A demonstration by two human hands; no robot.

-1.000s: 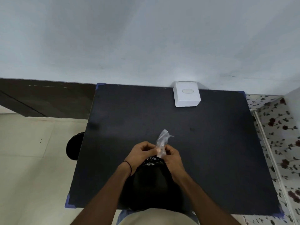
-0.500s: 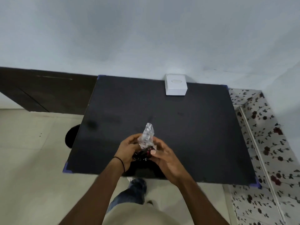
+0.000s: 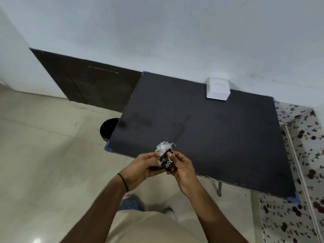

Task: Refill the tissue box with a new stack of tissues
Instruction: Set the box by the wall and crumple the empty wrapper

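The white tissue box (image 3: pixel 218 90) sits at the far edge of the black table (image 3: pixel 210 130), against the wall (image 3: pixel 175 32), with its oval opening facing up and no tissue showing through it. It is well apart from my hands, which work just off the near left corner of the table, above the tiled floor (image 3: pixel 43 146). Between them I hold a crumpled wrapper (image 3: pixel 164 157), black with white lettering below and clear film bunched at the top. My left hand (image 3: pixel 142 170) is curled around its lower left side, and my right hand (image 3: pixel 181 168) pinches it from the right with the fingertips pressed on the printed part. Both are closed on the wrapper; neither is free. Whether any tissues are inside it I cannot tell. It looks squashed small, so I judge it to be packaging being balled up for disposal. A black bin (image 3: pixel 107 128) shows partly under the table's left edge. To do this step well, I should compress the film tightly so it does not spring open, keep one hand closed on it, and release it directly over the bin's mouth. No new stack of tissues is in view, so the refill itself seems unfinished.
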